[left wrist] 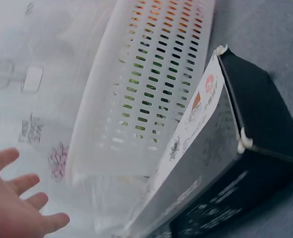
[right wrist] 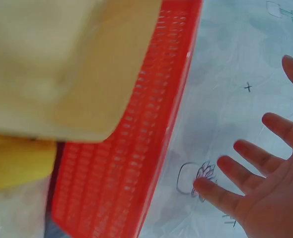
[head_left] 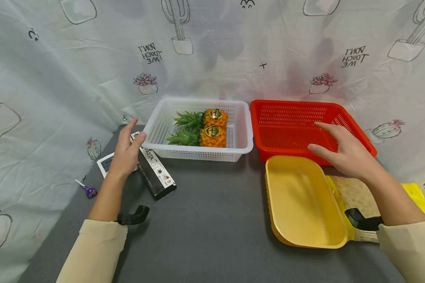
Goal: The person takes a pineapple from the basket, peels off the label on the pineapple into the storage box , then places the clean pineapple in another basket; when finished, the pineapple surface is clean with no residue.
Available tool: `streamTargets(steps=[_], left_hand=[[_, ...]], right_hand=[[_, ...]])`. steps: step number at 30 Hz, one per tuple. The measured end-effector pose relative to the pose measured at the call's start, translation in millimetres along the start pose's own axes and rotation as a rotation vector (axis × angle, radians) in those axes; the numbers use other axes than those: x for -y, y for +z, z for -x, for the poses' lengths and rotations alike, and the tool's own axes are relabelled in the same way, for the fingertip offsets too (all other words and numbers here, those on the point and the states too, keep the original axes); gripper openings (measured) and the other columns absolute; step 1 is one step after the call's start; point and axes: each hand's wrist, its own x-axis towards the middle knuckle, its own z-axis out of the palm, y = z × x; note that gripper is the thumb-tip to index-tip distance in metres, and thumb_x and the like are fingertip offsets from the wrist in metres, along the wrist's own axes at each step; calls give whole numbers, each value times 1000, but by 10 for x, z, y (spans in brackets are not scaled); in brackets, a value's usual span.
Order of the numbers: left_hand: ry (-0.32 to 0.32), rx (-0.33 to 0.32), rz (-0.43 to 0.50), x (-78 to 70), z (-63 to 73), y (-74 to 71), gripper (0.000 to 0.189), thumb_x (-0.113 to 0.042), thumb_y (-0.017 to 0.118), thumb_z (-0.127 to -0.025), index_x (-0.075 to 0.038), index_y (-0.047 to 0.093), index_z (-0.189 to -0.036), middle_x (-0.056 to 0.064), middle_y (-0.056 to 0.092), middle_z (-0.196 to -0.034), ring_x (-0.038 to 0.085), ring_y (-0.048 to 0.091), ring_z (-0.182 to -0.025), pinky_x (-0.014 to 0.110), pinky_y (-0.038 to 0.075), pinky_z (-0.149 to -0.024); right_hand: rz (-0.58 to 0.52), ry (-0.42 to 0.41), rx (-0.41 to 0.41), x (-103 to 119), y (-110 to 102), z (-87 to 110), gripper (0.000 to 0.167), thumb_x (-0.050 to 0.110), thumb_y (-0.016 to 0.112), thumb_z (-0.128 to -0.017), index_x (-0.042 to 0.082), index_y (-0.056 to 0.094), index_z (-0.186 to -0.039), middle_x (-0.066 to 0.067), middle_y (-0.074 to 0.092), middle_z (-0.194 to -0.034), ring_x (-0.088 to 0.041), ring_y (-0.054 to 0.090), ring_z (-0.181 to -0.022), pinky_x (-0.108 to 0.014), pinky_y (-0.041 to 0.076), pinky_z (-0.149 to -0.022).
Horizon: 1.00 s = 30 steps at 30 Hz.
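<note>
My left hand (head_left: 125, 153) hovers at the left with fingers spread and nothing in them. It is over a black-and-white pasta box (head_left: 156, 175), which lies aslant by a white basket (head_left: 194, 152). Two pineapples (head_left: 213, 137) with green leaves and round black labels lie side by side in that basket. On the other side, my right hand (head_left: 350, 153), also spread and holding nothing, is above the right part of a red basket (head_left: 279, 135). A yellow tray (head_left: 304, 204) stands in front of the red basket, nearer to me.
Partly under the yellow tray and right forearm lies a yellow-and-clear bag (head_left: 354, 192) with pale contents. A purple-wrapped lollipop (head_left: 90, 192) and a white-edged dark packet (head_left: 106, 163) lie at the left. A printed curtain (head_left: 233, 51) hangs behind the grey table (head_left: 205, 228).
</note>
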Motion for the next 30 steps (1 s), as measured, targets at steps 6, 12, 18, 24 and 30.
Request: streamTargets(steps=[6,12,18,24,30], left_hand=[[-300,-148,290,104,-7,59,66,-34,48,-107,-20,22,-166,6,16,-174,26,16,-161,51,20,-129],[-487,-200,633,255,0,79,65,-24,47,-108,-21,18,-167,7,11,-173,26,21,-159,55,32,-124],[-513,-147,779,363,35,75,75,-26,57,-107,-22,14,-167,7,24,-167,25,36,-147,57,33,-122],[-461,-126,815,392,53,179,78,-22,61,-105,-20,14,-167,-4,47,-142,14,52,-128,58,36,-120],[-454,-153,853,394,28,280,62,-14,54,-107,-18,28,-163,-5,44,-135,20,50,-135,57,36,-119]], right_hand=[[-51,28,50,175,19,-156,78,49,66,-98,22,32,-163,-17,33,-166,-46,37,-144,-75,37,-105],[-68,4,126,400,49,-422,73,50,67,-98,19,40,-158,-15,43,-160,-41,44,-141,-70,43,-106],[-124,-36,183,585,109,-617,64,46,69,-98,22,48,-153,-12,50,-154,-38,51,-138,-64,46,-107],[-172,-48,211,717,200,-772,62,46,70,-97,22,51,-151,-7,51,-154,-34,52,-137,-61,46,-109],[-214,-30,252,839,285,-937,62,46,71,-96,22,52,-150,-8,53,-151,-34,57,-130,-58,50,-107]])
